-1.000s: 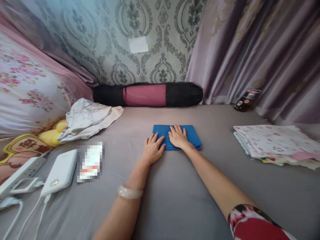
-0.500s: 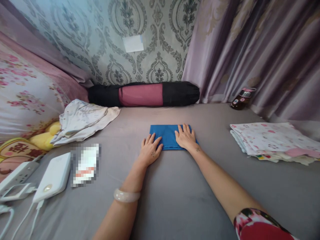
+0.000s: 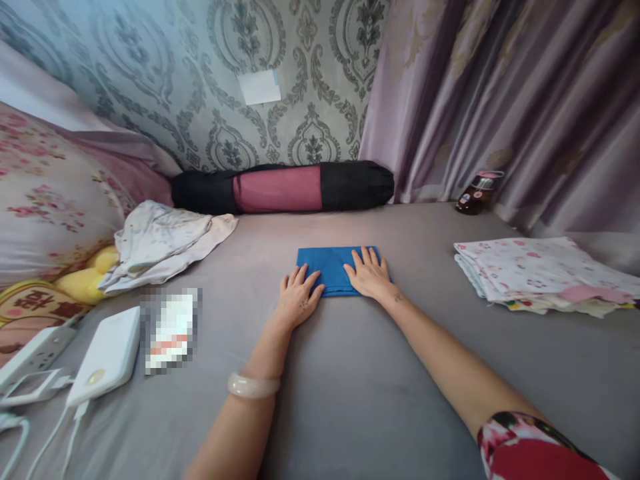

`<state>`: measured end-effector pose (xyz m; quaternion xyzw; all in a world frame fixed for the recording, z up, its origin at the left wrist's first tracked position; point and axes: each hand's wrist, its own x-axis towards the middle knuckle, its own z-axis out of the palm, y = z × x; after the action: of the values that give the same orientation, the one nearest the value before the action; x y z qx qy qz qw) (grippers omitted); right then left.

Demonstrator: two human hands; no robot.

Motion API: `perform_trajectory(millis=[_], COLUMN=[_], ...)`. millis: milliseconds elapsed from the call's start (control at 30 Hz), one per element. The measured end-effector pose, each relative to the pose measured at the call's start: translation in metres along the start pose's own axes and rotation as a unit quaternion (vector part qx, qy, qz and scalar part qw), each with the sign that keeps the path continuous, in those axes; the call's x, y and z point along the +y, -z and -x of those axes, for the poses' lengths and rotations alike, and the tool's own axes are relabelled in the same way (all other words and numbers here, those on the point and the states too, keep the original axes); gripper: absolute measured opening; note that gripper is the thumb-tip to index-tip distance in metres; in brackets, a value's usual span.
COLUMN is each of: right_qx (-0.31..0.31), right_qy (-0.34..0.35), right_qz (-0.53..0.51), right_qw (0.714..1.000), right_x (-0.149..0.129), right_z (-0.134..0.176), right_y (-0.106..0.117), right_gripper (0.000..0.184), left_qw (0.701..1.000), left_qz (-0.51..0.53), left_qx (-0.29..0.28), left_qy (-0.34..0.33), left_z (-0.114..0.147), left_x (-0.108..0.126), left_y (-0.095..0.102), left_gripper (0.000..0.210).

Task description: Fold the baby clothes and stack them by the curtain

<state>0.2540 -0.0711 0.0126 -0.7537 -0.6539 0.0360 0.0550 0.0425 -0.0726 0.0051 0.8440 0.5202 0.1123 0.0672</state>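
A blue folded cloth [image 3: 333,267] lies flat on the grey sheet [image 3: 350,387], its layered edge facing me. My left hand [image 3: 301,295] rests at its near left corner, fingertips on the fabric and fingers apart. Across the right part of the cloth lies my right hand [image 3: 369,273], flat with spread fingers, covering the near right corner. Neither hand grips anything. A pale bangle [image 3: 253,386] circles my left wrist.
Folded printed cloths [image 3: 540,270] are stacked at the right, a dark bottle [image 3: 479,193] behind them. A black and pink rolled bag [image 3: 280,189] lies along the wall. Leftward are a crumpled pale cloth [image 3: 167,240], a yellow plush [image 3: 87,277], a white power bank [image 3: 107,357] and a power strip [image 3: 37,353].
The view has shifted slightly, so most things sit a little further left. Both hands stay on the blue cloth, with the right hand's fingers moved only slightly.
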Motion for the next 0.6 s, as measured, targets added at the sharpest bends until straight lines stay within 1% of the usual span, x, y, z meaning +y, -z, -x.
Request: perform_trajectory(millis=[133,300,367,433,500,533,600], right_qx=[0.01,0.014,0.009,0.002,0.009,0.019,0.026], right_qy=[0.029,0.029,0.032,0.029,0.007,-0.016,-0.089], right_qz=[0.009,-0.001,-0.025,-0.072,-0.143,-0.186,-0.276], right_qw=[0.999,0.999,0.999,0.997,0.99,0.982,0.957], right_x=[0.004,0.004,0.004,0.008,0.016,0.022,0.035], right_z=[0.01,0.015,0.015,0.013,0.009,0.005,-0.001], right_y=[-0.003,-0.003,0.0,0.004,0.01,0.013,0.021], right_gripper=[0.071,0.069,0.067,0.062,0.057,0.055,0.048], left_qw=[1.0,1.0,0.999,0.997,0.992,0.989,0.983], left_qz=[0.001,0.012,0.031,0.053,0.068,0.07,0.067], left_qx=[0.001,0.003,0.013,0.034,0.062,0.073,0.085], left_qy=[0.0,0.002,0.011,0.039,0.083,0.105,0.145], left_z=[0.0,0.001,0.0,-0.003,-0.007,-0.01,-0.016], left_x=[0.001,0.0,-0.002,-0.004,-0.008,-0.01,-0.016], left_y=[0.001,0.0,-0.002,-0.003,-0.003,-0.003,0.002], left_gripper=[0.055,0.053,0.057,0.062,0.061,0.059,0.051])
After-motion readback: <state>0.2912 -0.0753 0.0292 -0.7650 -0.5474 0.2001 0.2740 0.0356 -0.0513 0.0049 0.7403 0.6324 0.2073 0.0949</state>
